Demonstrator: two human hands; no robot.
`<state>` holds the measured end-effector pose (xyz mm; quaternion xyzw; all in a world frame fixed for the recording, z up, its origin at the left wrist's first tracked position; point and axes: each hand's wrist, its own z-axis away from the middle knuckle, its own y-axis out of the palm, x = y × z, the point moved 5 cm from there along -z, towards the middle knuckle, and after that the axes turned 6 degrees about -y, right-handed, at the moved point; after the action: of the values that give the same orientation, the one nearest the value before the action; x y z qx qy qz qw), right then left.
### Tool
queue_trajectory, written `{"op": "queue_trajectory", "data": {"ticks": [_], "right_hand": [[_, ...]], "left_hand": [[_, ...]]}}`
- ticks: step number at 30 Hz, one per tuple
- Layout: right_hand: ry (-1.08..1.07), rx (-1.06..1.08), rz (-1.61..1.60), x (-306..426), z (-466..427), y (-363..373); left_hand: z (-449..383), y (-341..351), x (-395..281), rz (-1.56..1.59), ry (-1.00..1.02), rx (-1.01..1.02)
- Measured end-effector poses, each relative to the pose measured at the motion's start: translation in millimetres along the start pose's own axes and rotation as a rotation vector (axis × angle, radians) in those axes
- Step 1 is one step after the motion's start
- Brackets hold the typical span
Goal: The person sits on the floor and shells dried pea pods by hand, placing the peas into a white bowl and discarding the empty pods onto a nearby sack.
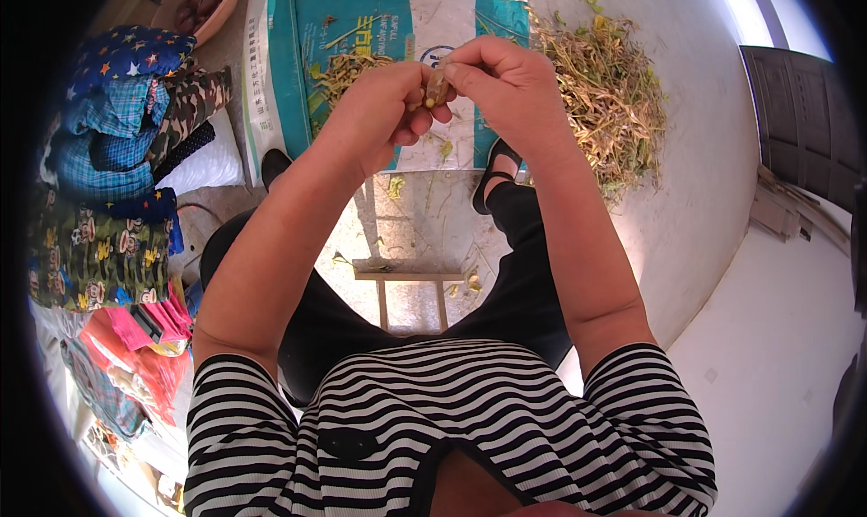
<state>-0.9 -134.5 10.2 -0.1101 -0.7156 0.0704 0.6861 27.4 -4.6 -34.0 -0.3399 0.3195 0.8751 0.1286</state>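
Observation:
A dry brown bean pod (437, 87) is held over the flattened woven sack (443, 144). My left hand (389, 104) has its thumb and curled fingers around the pod's lower part. At the pod's upper end, my right hand (504, 77) pinches with thumb and forefinger. The pod looks split, and pale round beans show by my left fingertips. Partly hidden behind my left hand, a small heap of pods and stalks (345, 70) lies on the sack. Right of the sack is a large pile of dried bean plants (613, 97).
A pink basin (227, 9) with dark reddish round things stands at the upper left. Folded clothes and fabrics (108, 239) are stacked on the left. A low wooden frame (410, 276) sits between my legs. Planks (779, 212) lie by a dark panel (799, 117) on the right.

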Motion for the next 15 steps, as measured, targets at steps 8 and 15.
{"op": "queue_trajectory", "data": {"ticks": [8,15], "right_hand": [[0.009,-0.093,-0.079,-4.7,-4.0,-7.6],[-0.014,-0.128,-0.053,-6.4,-5.4,-11.9]], "left_hand": [[-0.6,-1.4,-0.3,-0.025,0.037,0.023],[2.1,-8.8,-3.8,0.032,0.059,0.015]]}}
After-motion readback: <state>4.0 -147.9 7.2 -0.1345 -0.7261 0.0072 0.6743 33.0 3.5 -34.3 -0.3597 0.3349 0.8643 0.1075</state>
